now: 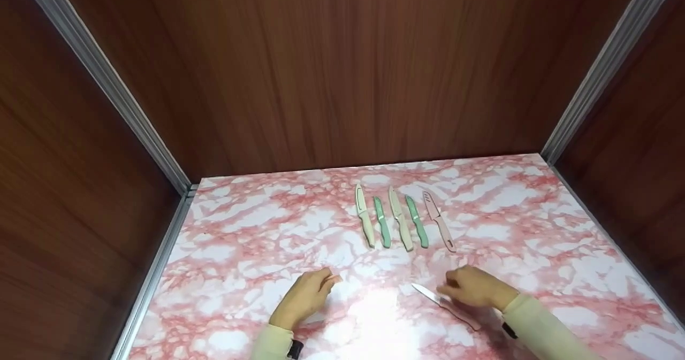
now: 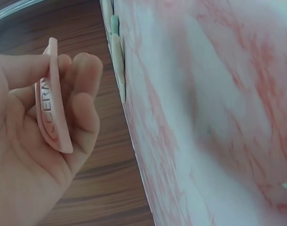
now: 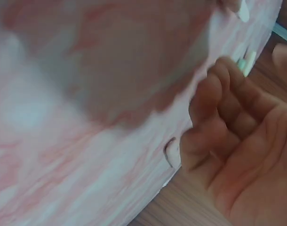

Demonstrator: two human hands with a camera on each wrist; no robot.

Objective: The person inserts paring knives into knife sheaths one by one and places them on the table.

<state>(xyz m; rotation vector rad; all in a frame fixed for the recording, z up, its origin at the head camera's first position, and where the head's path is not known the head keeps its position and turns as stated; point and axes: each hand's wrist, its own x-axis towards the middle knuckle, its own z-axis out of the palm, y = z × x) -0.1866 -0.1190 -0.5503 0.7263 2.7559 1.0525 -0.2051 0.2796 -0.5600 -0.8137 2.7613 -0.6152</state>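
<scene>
My left hand (image 1: 302, 298) holds a pink knife sheath (image 2: 54, 101) with raised letters, the thumb on one side and curled fingers on the other. In the head view only a bit of the sheath (image 1: 336, 278) shows past the fingers. A small knife (image 1: 457, 314) with a white blade (image 1: 426, 292) and a pink handle lies at a slant, bare-bladed, at the front right. Just above it is my right hand (image 1: 479, 288); its fingers (image 3: 207, 101) are loosely bent, and the palm in the right wrist view holds nothing.
Beyond the hands lies a row of sheathed knives: a cream one (image 1: 365, 218), a green one (image 1: 382, 223), another cream one (image 1: 401, 221), a second green one (image 1: 417, 223) and a pink one (image 1: 440, 222). Brown wood-grain panels (image 1: 342, 71) enclose the marbled pink-and-white table (image 1: 241, 242).
</scene>
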